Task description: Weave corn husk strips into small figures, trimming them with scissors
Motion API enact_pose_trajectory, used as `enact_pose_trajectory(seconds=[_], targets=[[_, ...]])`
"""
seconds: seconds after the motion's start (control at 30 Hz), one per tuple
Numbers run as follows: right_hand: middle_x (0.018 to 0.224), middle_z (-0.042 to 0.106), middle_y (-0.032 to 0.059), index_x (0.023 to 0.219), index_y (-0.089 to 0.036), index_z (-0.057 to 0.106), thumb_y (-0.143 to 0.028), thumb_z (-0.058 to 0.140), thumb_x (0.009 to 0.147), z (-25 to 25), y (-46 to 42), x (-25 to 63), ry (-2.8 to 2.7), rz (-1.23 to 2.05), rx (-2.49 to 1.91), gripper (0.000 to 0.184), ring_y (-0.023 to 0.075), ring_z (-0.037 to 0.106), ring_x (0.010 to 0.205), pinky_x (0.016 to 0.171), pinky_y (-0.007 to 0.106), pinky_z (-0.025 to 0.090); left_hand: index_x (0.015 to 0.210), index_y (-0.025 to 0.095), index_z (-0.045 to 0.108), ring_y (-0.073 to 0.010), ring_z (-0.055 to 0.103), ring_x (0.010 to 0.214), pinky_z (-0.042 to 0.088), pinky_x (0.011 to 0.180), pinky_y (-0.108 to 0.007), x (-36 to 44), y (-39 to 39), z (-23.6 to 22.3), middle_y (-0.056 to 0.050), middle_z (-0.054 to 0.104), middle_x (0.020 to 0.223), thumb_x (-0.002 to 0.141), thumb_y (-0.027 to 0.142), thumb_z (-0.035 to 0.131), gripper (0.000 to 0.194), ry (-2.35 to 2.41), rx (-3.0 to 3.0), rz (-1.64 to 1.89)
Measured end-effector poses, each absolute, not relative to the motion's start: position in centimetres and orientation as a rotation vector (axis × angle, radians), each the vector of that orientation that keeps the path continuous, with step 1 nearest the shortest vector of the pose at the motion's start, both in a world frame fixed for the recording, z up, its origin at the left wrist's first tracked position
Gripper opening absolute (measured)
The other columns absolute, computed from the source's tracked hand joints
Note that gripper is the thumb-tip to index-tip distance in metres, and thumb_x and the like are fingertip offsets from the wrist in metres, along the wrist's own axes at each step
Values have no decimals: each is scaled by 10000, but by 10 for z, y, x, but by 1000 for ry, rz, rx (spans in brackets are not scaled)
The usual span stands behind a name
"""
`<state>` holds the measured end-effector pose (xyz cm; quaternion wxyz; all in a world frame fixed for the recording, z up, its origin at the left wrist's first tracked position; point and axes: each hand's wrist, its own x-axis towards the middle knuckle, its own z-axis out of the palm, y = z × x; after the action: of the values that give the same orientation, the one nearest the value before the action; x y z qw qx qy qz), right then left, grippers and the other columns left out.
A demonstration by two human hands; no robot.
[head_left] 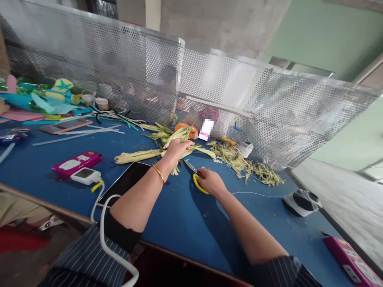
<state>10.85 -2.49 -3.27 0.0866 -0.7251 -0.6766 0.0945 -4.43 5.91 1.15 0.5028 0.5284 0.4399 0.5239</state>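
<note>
My left hand (177, 150), with a gold bangle on its wrist, is closed around a bunch of pale green corn husks (172, 139). Some strips stick out past the fingers. To its left a longer bundle of husks (139, 156) lies flat on the blue table (176, 215). My right hand (211, 182) grips a pair of scissors (198, 185) by its yellow handles. The blades point up and left, towards the husks, and look slightly apart. Behind the right hand lies a heap of shredded husk pieces (236, 158).
Near my left forearm lie a black tablet (128, 179), a pink box (77, 163) and a white cable (104, 235). A phone (66, 126) rests farther left. A spool of white thread (302, 201) stands at right. Perforated metal panels (215, 75) border the table's back.
</note>
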Motion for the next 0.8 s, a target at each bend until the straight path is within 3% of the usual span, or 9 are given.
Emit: enact_pose_trajectory(seconds=[0.3,0.47,0.53,0.7,0.8], targets=[[1113,715,199,1243,-143,646,-315,448,884,-25,-48,200,-1671,135,-2539,445,338,676,1021,793,386,494,754,140,702,-45,266,409,171,430,-243,-42,56,15,33,473,524,741,278,643,150,1128,1272,1201],[1145,730,-25,1294,-363,598,-373,542,852,-33,-72,181,-1918,271,-2301,445,193,671,1058,838,228,472,676,151,661,-49,275,399,168,425,-241,-37,55,11,42,427,485,742,267,649,134,1135,1272,1153],[1133,734,-42,1259,-386,621,-377,562,838,-36,-71,176,-1958,295,-2260,425,184,674,1047,820,215,471,635,154,638,-52,269,396,159,423,-243,-37,56,8,41,402,463,750,271,640,163,1145,1283,1135],[1103,731,146,1296,-196,619,-341,456,883,-36,-58,210,-1708,154,-2448,467,305,682,1017,795,353,494,584,163,599,-58,252,398,143,418,-239,-37,58,2,50,338,431,745,288,647,209,1187,1312,1106],[1136,720,146,1320,-176,600,-336,451,885,-35,-66,229,-1688,153,-2446,487,303,672,1042,827,362,493,624,158,627,-57,267,412,152,414,-232,-35,57,2,37,394,475,742,294,650,182,1183,1330,1099]])
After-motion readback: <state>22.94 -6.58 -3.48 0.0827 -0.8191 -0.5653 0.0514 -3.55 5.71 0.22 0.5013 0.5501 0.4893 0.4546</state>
